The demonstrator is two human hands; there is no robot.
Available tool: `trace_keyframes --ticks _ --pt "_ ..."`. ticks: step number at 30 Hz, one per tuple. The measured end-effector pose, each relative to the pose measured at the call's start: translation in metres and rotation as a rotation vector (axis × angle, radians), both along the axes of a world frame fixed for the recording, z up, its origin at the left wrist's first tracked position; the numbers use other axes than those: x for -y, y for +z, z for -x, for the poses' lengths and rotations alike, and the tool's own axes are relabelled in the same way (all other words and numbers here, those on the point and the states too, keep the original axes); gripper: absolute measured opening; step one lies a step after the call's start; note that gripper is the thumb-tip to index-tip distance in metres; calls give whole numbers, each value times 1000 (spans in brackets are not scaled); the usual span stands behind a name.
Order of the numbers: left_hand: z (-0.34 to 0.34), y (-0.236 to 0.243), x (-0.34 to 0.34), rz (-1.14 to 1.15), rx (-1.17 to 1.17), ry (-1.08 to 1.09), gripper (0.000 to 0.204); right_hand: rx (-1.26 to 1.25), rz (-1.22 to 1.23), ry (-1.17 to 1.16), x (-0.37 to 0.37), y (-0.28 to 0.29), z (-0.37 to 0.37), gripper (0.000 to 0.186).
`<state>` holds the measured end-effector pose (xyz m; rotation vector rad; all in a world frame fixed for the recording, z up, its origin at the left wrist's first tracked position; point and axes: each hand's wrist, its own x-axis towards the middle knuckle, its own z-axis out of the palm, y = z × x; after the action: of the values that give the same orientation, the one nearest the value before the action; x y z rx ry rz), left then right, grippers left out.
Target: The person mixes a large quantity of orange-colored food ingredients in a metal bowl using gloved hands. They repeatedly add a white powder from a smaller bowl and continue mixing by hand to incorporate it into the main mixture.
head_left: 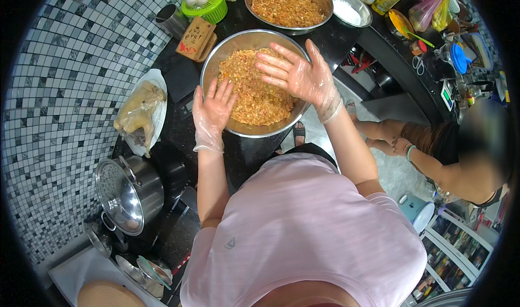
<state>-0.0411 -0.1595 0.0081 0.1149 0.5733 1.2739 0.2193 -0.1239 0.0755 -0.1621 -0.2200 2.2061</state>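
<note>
My left hand (214, 111) and my right hand (300, 78) both wear thin clear plastic gloves. Each is held palm up with its fingers spread, and neither holds anything. Wet smears and small bits cling to the right glove. Under them stands a wide steel bowl (257, 133) filled with a crumbly orange-brown chopped mixture (259, 105). The left hand is over the bowl's near left rim, the right over its right side. Whether either hand touches the bowl or mixture I cannot tell.
Behind stands another steel bowl (290, 31) of similar mixture, beside a smaller bowl of white powder (346, 13). Left are a wooden block (196, 37), a green basket (211, 10) with bagged eggs, a whole plucked bird (140, 111) on a plate and a steel pot (149, 193). Another person (439, 144) is at right.
</note>
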Motion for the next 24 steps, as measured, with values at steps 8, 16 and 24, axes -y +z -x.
trace_keyframes --ticks 8,16,24 --pt "-15 16 3 67 73 -68 69 2206 -745 -352 -11 -21 -30 39" --pt "-22 -17 24 504 -303 100 68 2519 -943 -17 -51 -57 -43 29" --pt "59 -22 73 485 -407 304 65 1792 -469 378 41 -79 -15 46"
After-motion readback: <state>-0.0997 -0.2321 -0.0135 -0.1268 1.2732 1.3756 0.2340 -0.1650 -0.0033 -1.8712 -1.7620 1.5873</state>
